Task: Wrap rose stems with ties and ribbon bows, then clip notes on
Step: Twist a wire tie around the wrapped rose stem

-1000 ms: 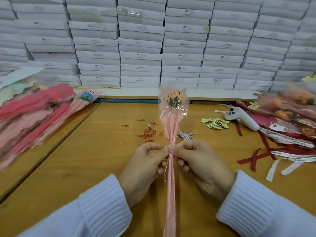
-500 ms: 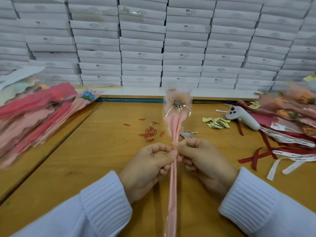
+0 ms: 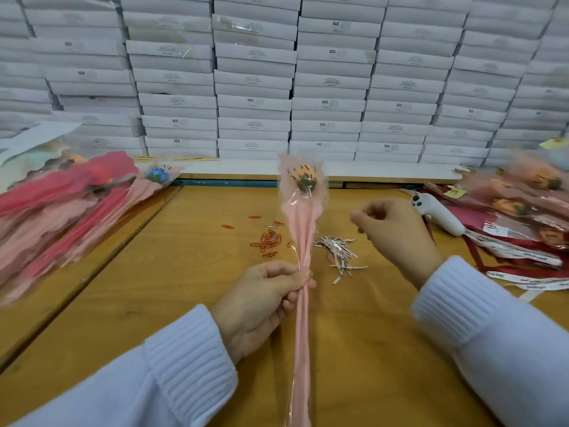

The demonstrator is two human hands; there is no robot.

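head view: left hand (image 3: 261,300) has its grip clamped on the wrapped rose (image 3: 303,229) above the tabletop (image 3: 184,288) centre, right hand (image 3: 397,232) blurred at 2 o'clock, grip unreadable; slackening could unravel the gathered wrap.

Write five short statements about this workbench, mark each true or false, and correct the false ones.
1. The left hand grips the wrapped rose at its gathered neck. True.
2. The right hand holds the rose too. False: it hovers to the rose's right, apart from it.
3. Red paper clips lie left of the rose, silver twist ties right of it. True.
4. The stacked boxes behind are brown. False: they are white.
5. A ribbon bow sits on the held rose. False: no bow shows on it; red ribbons lie off to the right.
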